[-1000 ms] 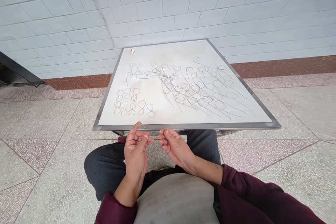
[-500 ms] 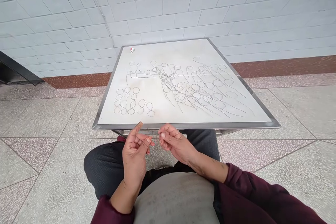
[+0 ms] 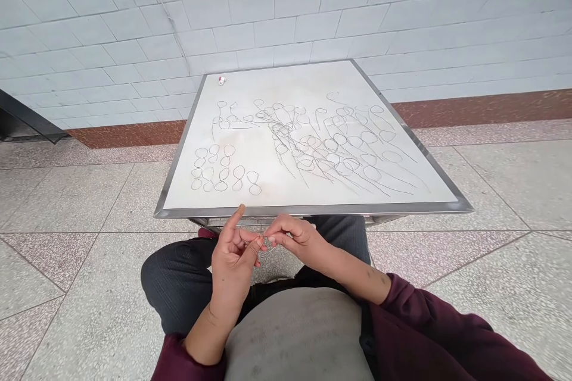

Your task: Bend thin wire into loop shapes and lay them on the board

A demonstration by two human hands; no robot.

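My left hand (image 3: 235, 253) and my right hand (image 3: 297, 238) meet just in front of the table's near edge, above my lap. Between them is a thin dark wire (image 3: 241, 232), bent into a loop. My left thumb and a finger pinch it, while the left index finger sticks up. My right thumb and index finger also pinch the wire, close against the left fingertips; part of it is hidden by the fingers. Figure-eight wire pieces (image 3: 239, 178) lie in rows at the table's near left. Single-loop wires with long tails (image 3: 330, 144) lie scattered across the middle and right.
The white table (image 3: 286, 80) has a grey metal rim. A small red and white object (image 3: 222, 80) lies at its far left corner. Behind stands a white tiled wall (image 3: 277, 6). My legs (image 3: 179, 280) are partly under the table.
My right hand has moved left, bringing its fingertips to the left hand's. A wire loop now shows between the hands. The view has shifted slightly.
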